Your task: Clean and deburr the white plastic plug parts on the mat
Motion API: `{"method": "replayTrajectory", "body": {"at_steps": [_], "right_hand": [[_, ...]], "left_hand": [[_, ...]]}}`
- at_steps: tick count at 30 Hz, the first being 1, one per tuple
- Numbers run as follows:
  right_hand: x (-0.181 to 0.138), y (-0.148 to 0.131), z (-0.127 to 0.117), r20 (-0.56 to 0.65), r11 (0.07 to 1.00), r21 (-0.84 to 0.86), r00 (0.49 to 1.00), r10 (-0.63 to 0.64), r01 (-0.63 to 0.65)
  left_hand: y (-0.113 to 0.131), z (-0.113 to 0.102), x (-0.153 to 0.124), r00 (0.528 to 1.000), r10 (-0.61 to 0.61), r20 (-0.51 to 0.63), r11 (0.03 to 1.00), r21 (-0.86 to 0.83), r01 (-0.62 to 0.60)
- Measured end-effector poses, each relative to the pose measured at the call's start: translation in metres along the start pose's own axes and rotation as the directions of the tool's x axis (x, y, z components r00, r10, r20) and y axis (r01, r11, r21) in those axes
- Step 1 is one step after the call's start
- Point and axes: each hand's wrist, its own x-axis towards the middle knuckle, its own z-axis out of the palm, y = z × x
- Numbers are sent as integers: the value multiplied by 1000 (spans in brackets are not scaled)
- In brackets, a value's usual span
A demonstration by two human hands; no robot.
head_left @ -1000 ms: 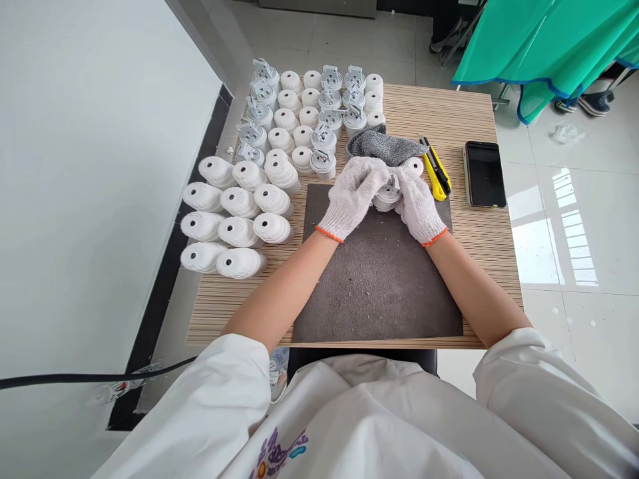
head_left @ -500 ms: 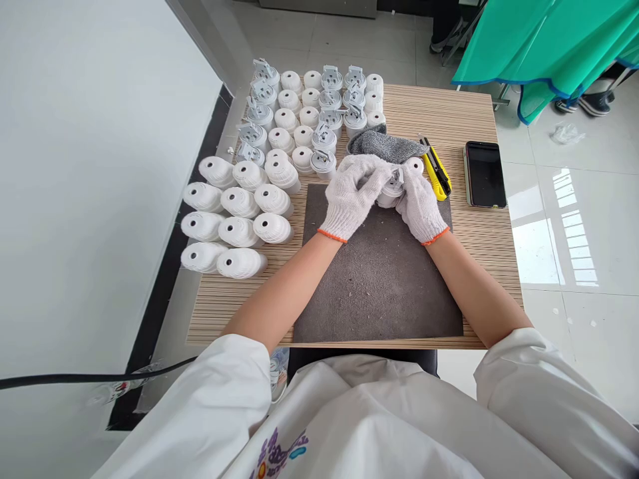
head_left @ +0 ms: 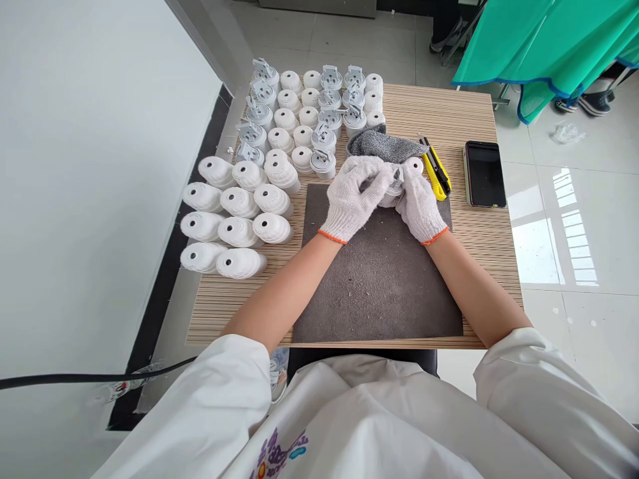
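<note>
My left hand (head_left: 353, 194), in a white knit glove with an orange cuff, is closed with its fingertips on the top of a white cylindrical plastic part (head_left: 392, 197). From the other side, my right hand (head_left: 418, 203), gloved alike, pinches the same top. The part stands upright at the far end of a dark grey mat (head_left: 374, 286). Something small and greyish shows between the fingertips; its details are hidden. Just behind my right fingers is a white ribbed piece with a hole (head_left: 414, 165). A grey knitted cloth (head_left: 384, 145) lies beyond both hands.
A yellow utility knife (head_left: 436, 169) and a phone (head_left: 485, 174) lie to the right. Several white ribbed pieces (head_left: 238, 231) fill the table's left side, with several capped white cylinders (head_left: 323, 163) farther back. A wall (head_left: 100, 166) borders the left; a green cloth (head_left: 544, 46) hangs far right.
Almost everything is still. My left hand has shifted very slightly at the top of the white part; both hands keep their hold.
</note>
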Motion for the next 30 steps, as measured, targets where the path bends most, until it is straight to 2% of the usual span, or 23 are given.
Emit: {"method": "replayTrajectory", "body": {"at_steps": [4, 9, 19, 25, 30], "right_hand": [[-4, -8, 7, -4, 999, -30, 1000, 26, -26], [-9, -20, 12, -29, 996, -51, 997, 77, -79], [-9, -19, 4, -11, 1000, 11, 1000, 28, -28], [-10, -16, 11, -64, 999, 14, 997, 50, -50], [-14, -18, 14, -36, 999, -7, 999, 35, -36]], "left_hand": [[-10, 3, 2, 999, 0, -38, 998, -57, -3], [-15, 5, 5, 992, 71, -100, 996, -50, -76], [-4, 0, 4, 999, 29, -31, 999, -31, -30], [-10, 4, 4, 999, 28, -39, 998, -51, -30], [-8, 4, 4, 999, 22, -42, 998, -55, -24]]}}
